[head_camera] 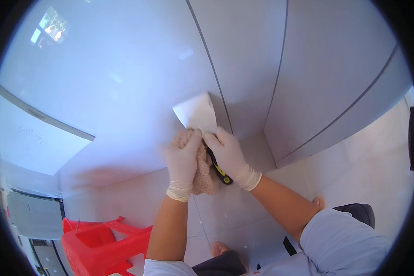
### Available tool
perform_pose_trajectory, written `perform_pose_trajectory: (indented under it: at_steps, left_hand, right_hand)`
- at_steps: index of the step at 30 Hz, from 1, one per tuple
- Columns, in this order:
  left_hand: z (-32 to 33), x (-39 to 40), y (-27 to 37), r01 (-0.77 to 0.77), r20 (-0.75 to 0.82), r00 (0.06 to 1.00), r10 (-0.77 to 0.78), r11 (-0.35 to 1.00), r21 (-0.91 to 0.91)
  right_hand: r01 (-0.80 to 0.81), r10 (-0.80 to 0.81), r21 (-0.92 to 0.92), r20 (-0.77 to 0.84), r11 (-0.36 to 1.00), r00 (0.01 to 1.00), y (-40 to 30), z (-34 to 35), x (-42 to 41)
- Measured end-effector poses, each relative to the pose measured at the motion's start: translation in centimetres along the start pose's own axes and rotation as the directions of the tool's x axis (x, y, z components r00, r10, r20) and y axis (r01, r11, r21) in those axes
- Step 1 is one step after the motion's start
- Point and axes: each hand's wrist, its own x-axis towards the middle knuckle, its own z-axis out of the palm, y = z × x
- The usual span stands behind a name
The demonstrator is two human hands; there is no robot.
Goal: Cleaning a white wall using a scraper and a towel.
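Note:
Both of my hands wear pale thin gloves and meet at the middle of the view, before a glossy light wall panel (124, 103). My left hand (184, 155) is closed on a bunched beige-pink cloth (204, 172), which hangs down between the hands. My right hand (227, 148) grips a wide-bladed scraper (198, 109) near the base of its blade. The metal blade points up and slightly left, and the black and yellow handle slants down below my right hand. My left fingertips and the cloth are at the blade's lower edge; whether they press on it is hard to tell.
A red plastic stool (100, 241) lies at the lower left, with a grey metal-looking unit (36, 214) behind it. Light panels with dark seams form a corner on the right. Small white bits lie on the tiled floor (227, 220). A white panel (38, 134) juts in at far left.

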Motion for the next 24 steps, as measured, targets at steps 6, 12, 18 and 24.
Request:
perform_pose_trajectory:
  at_steps: [6, 12, 18, 24]
  left_hand:
    - [0.3, -0.4, 2.0, 0.09, 0.061, 0.994, -0.086, 0.993, -0.072]
    - [0.3, 0.0, -0.1, -0.055, 0.035, 0.998, 0.052, 0.993, 0.107]
    - [1.3, 0.3, 3.6, 0.043, 0.073, 0.997, -0.036, 0.994, -0.104]
    - [1.7, -0.1, -0.5, -0.137, 0.04, 0.991, 0.131, 0.954, 0.267]
  right_hand:
    - [0.022, -0.021, 0.042, -0.026, 0.999, 0.999, -0.1, -0.2, 0.3]
    - [0.039, -0.04, -0.011, -0.048, 0.999, 0.998, -0.2, 0.2, 0.1]
    - [0.006, -0.006, 0.019, 0.017, 1.0, 1.0, -3.6, -1.5, 1.3]
    - [0.05, -0.054, -0.068, -0.059, 0.996, 0.997, 1.1, -1.4, 0.3]
